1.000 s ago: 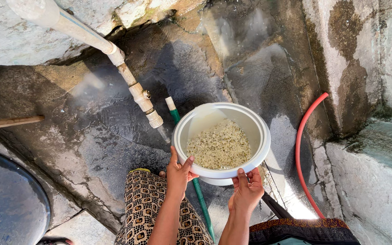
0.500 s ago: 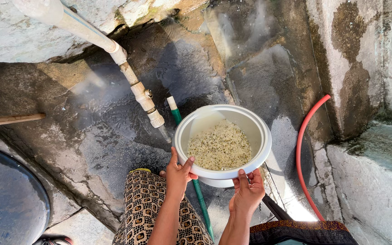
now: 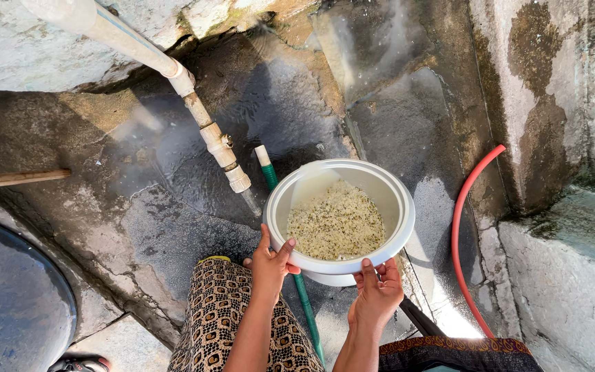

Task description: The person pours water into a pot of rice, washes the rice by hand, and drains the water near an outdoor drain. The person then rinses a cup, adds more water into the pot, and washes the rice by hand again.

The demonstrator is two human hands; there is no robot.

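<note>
Holding a white bowl point(image 3: 339, 219) of pale, speckled grain point(image 3: 336, 222), the person keeps it off the wet stone floor point(image 3: 173, 227), gripped at its near rim from both sides. The left hand point(image 3: 270, 265) makes its grip on the near-left edge, thumb hooked over the rim and fingers underneath; the right hand point(image 3: 377, 289) clasps the near-right edge the same way, thumb on top. Both grips are clenched on the bowl, neither released.

Just beyond the left grip, a thin stream of water falls from the tap point(image 3: 237, 180) at the end of a white pipe point(image 3: 132, 48) that slants down from the upper left; the stream lands just beside the bowl's left wall, not inside it. Behind the bowl and passing under it toward the person runs a green hose point(image 3: 304, 303) with a white tip. Well out to the right of the right grip, a red hose point(image 3: 459, 234) curves along the foot of a stained wall point(image 3: 552, 103). Far left of the left grip lie a wooden stick point(image 3: 15, 178) and a dark round lid point(image 3: 8, 303). Patterned fabric point(image 3: 215, 310) covers the knee under the left forearm.
</note>
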